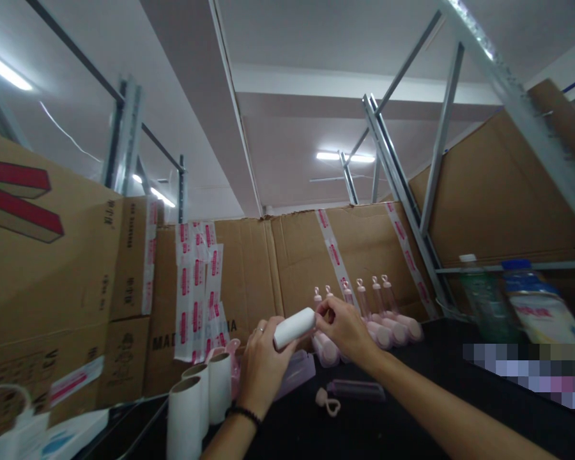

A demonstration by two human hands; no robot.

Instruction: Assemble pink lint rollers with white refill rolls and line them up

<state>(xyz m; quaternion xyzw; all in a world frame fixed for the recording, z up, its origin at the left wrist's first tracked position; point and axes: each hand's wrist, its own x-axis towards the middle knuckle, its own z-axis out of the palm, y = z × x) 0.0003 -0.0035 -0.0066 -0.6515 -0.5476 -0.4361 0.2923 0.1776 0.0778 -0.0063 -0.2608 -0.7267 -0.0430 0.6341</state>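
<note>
- Nearest, at the lower left edge of the dark surface (pixel 450 364), three upright rolls (pixel 186 418) stand close together, just left of the left forearm.
- The left hand (pixel 263 364), with a ring on it and a black band at the wrist, is raised above the surface. Its fingers (pixel 261 332) are curled shut around the left end of a white roll (pixel 294 327).
- The white roll is held in the air, lying almost level and tilted slightly up to the right, bridging the two hands.
- It looks light and fairly stiff, probably wound sheet on a tube. The outer layer could be tacky or could dent, so the two ends seem the safest places to hold it, as both hands do now.
- The right hand (pixel 345 329) meets the roll's right end, its fingers (pixel 324 310) pinched closed on that end's rim.
- Below the hands, a pink heart-shaped loop (pixel 326 401) and a clear pinkish cover (pixel 357 388) lie on the surface, apart from both hands.
- Behind the right hand, a row of pink rollers (pixel 388 326) lies with the handles pointing up against the cardboard wall (pixel 249 275).
- Off to the right stand a bottle (pixel 482 300) and a packet (pixel 541 313).
- Farthest back are metal racking (pixel 397 185) and the ceiling lights.
</note>
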